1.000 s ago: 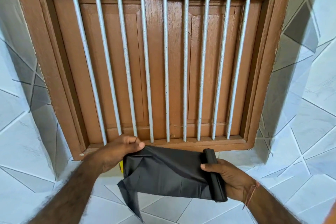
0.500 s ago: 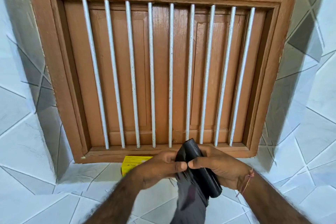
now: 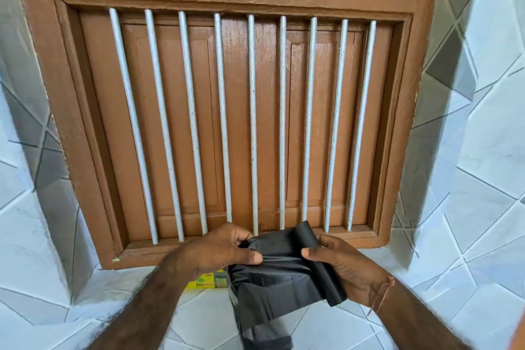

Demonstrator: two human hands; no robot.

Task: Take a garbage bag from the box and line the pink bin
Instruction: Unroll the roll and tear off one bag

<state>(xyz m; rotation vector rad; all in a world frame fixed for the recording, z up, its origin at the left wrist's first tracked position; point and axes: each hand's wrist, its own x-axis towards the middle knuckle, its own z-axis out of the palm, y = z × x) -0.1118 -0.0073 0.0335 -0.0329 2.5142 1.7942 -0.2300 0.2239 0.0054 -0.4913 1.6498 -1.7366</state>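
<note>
Both hands — left (image 3: 216, 253), right (image 3: 345, 273) — gripping the black garbage bag roll (image 3: 284, 273), yellow box (image 3: 207, 283) beneath.

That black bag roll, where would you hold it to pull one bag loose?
Keep the right hand wrapped round the black bag roll from the right; the left hand pinches the loose sheet near its top edge, coming from the left, since it hangs free there.

Yellow box (image 3: 206, 283) mostly hidden behind left hand (image 3: 218, 253).
</note>
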